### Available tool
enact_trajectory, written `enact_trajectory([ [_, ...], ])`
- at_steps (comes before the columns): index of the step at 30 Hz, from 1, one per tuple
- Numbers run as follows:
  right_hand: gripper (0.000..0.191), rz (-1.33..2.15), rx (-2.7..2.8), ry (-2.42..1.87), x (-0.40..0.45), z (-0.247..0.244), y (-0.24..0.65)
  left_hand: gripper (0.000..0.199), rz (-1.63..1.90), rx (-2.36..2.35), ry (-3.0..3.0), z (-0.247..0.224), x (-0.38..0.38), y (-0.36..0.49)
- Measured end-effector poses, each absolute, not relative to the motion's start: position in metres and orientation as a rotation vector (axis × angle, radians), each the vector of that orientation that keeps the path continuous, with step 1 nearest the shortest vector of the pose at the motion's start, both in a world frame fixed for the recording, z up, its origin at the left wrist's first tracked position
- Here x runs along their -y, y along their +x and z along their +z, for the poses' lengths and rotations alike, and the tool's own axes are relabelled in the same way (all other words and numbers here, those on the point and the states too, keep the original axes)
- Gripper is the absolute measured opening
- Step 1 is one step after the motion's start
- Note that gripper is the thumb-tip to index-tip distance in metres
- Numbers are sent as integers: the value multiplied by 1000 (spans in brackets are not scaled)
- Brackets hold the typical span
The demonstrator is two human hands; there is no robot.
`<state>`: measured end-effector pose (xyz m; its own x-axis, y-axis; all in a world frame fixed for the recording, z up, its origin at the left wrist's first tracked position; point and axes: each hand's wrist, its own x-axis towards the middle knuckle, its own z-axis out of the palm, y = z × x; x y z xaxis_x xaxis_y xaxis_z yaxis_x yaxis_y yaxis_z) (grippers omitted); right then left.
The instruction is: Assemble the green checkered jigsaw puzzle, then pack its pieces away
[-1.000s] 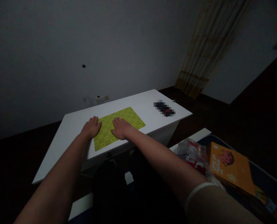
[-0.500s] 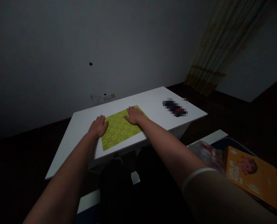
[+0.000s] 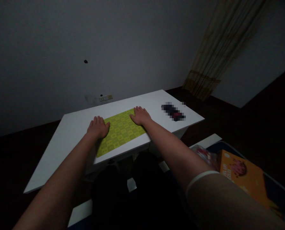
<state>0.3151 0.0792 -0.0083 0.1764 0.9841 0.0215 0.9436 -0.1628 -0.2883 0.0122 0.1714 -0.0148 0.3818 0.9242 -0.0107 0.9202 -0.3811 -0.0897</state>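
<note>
Two palms down, left hand (image 3: 98, 127), right hand (image 3: 139, 116), on yellow-green mat (image 3: 120, 132)

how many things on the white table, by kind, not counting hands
on the white table:
yellow-green mat: 1
blurred dark object: 1
small blurred bit: 1
total: 3
</note>
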Motion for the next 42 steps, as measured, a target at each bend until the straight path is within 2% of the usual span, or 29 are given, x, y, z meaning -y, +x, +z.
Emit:
enact_trajectory([
  [8,86,232,1822,-2209,-74,-2,311,100,6,1573,-2748,-27,-164,94],
  [15,67,123,1836,-2182,-73,-4,309,95,-47,1466,-2821,-32,-164,149],
  [21,52,72,1810,-2139,-70,-3,309,90,11,1410,-2855,-28,-171,164],
  [28,53,31,1755,-2143,-69,-1,308,89,-38,1427,-2851,-29,-191,176],
  [34,51,10,1744,-2158,-65,2,305,97,-45,1567,-2803,-20,-212,161],
  [42,53,43,1738,-2153,-67,2,306,111,-123,1807,-2597,-15,-240,74],
])
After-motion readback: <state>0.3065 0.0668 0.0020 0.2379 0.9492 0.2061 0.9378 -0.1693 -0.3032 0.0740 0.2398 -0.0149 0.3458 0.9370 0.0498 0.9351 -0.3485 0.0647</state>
